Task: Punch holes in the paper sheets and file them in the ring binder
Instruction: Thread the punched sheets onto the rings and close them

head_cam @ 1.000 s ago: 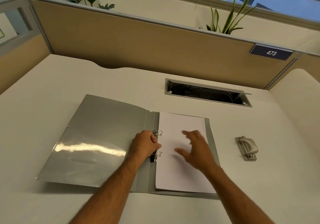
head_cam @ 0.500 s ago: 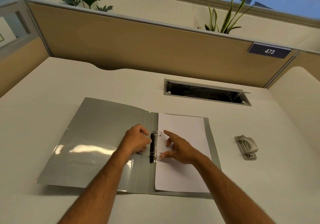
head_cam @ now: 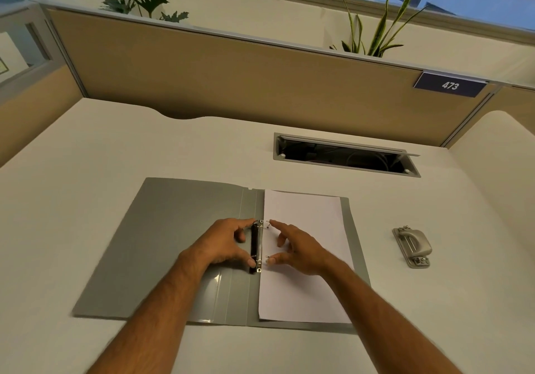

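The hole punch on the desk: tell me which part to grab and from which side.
Grip the small grey metal hole punch across its raised, rounded lever, coming straight down from above with the right hand, the nearer one. It lies flat on the white desk with bare space on every side, so fingers can likely close on its long flanks.

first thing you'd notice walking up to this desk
An open grey ring binder lies mid-desk with white paper sheets on its right half. The left hand and right hand flank the ring mechanism. A metal hole punch sits to the right.
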Motion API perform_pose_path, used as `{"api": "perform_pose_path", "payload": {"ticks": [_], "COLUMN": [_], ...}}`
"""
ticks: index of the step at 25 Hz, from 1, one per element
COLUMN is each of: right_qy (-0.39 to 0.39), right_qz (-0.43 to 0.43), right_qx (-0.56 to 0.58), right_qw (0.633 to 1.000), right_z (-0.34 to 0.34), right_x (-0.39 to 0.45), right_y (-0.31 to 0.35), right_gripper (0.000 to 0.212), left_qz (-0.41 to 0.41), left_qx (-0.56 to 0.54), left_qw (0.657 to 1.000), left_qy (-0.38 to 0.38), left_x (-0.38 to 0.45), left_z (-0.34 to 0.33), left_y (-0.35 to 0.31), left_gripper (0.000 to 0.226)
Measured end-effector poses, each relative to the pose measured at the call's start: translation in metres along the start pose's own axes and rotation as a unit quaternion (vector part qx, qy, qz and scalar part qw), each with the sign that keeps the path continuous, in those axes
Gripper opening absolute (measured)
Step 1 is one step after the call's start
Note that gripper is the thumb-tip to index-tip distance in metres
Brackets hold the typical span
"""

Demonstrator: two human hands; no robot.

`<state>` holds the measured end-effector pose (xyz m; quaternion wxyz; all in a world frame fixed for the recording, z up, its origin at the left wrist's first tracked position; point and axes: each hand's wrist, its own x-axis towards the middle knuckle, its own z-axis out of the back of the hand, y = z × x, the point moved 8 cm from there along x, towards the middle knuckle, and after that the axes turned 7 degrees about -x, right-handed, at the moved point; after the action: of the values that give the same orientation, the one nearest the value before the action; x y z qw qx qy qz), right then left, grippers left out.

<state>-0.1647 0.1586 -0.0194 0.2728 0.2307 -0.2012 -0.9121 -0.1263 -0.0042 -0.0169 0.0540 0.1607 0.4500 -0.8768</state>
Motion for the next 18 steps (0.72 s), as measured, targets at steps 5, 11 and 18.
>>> {"api": "perform_pose_path", "payload": {"ticks": [5,11,18], "right_qy": [-0.006,-0.023,-0.009], "right_qz": [-0.007,-0.011,-0.004], "right_qx": [-0.011,-0.041,-0.03], "right_qw": [1.0,0.999,0.999], "right_z": [-0.0004,-0.0002,-0.0009], "right_x": [0.0017,0.0031,0.0005], "right_y": [-0.0005,0.0029,0.0042], "right_gripper": [0.09,0.089,0.094], "left_qz": [-0.004,-0.009,0.005], "left_qx": [0.008,0.034,-0.045], "left_qw": [1.0,0.999,0.999], "left_qy": [-0.007,-0.014,-0.007], "left_x": [0.0025,0.0075,0.0052], "left_z": [-0.0008,-0.0043,-0.0032], "left_y": [0.0048,0.0041,0.0084], "left_gripper": [0.105,0.104,0.096]}}
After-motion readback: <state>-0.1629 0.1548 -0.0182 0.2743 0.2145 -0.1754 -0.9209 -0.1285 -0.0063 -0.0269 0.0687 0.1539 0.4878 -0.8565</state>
